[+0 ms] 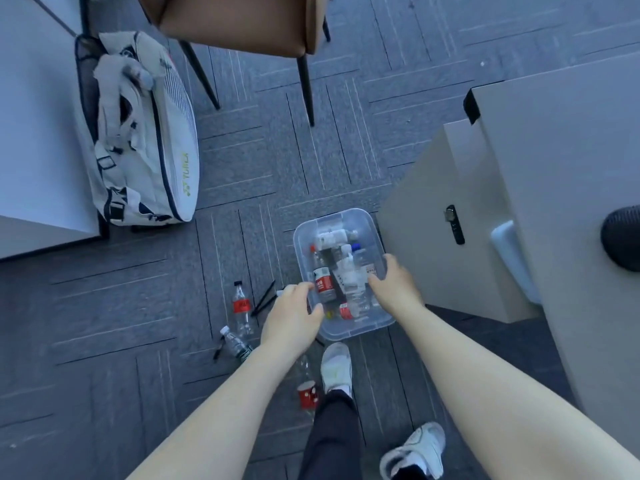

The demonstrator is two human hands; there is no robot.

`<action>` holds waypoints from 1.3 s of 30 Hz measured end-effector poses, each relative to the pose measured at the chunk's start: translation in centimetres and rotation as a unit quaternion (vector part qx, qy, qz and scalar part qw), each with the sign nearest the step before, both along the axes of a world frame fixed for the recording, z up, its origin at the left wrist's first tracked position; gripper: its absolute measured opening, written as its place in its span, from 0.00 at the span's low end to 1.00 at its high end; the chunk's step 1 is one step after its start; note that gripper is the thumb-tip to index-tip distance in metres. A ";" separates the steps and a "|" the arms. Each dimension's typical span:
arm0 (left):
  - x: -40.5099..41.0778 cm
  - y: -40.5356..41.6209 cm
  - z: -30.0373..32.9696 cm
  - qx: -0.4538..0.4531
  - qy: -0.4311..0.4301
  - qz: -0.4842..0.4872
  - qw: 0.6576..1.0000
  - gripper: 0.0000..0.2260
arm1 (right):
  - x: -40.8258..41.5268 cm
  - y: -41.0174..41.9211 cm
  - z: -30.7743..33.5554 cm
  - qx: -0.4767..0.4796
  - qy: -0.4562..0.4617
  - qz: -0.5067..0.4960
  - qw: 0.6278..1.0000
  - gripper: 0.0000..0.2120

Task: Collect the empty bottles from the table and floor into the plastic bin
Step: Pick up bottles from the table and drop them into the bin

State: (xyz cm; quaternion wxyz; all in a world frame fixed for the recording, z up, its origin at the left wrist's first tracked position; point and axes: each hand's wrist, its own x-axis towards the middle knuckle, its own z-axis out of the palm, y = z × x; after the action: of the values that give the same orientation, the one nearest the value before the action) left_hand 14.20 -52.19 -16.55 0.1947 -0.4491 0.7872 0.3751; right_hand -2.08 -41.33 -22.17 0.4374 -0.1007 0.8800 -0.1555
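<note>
While both hands (294, 313) (394, 285) curl fingers over the bin's (356, 329) rims — cabinet (433, 244) hard right — open carpet (138, 306) lies left.

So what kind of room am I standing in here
Most likely an office or meeting room. Grey carpet tiles cover the floor, a pale desk with a locked cabinet below it stands at the right, and a brown chair sits beyond. A sports bag leans against another desk.
</note>
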 end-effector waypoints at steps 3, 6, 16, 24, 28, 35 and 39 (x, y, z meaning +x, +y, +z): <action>-0.8 0.3 0.7 -0.004 0.003 -0.029 1.000 0.20 | 0.6 1.0 1.8 -0.013 0.008 0.012 1.000 0.27; -2.5 0.9 2.4 -0.022 0.020 -0.076 0.997 0.20 | 0.8 2.6 4.6 -0.034 0.029 0.013 0.999 0.24; -11.8 9.2 13.5 -0.114 0.153 -0.275 0.942 0.17 | 0.0 14.3 19.9 -0.080 0.270 0.055 0.958 0.19; -18.0 27.1 20.4 -0.163 0.258 -0.465 0.831 0.18 | 0.6 36.3 26.5 -0.015 0.386 -0.107 0.916 0.20; -18.4 38.6 22.1 -0.154 0.273 -0.522 0.793 0.17 | 3.6 49.0 27.4 0.034 0.375 -0.231 0.897 0.20; -16.1 55.9 22.6 -0.111 0.267 -0.588 0.756 0.18 | 9.0 65.8 25.9 0.143 0.343 -0.363 0.854 0.27; -14.3 61.7 22.1 -0.099 0.246 -0.604 0.752 0.18 | 10.5 70.1 23.2 0.175 0.296 -0.389 0.855 0.33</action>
State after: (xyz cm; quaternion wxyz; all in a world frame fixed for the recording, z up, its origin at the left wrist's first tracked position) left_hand -0.09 9.55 5.53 0.1345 0.2109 0.9480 0.1970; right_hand 8.42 28.72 1.08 0.0705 0.2865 0.9481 -0.1188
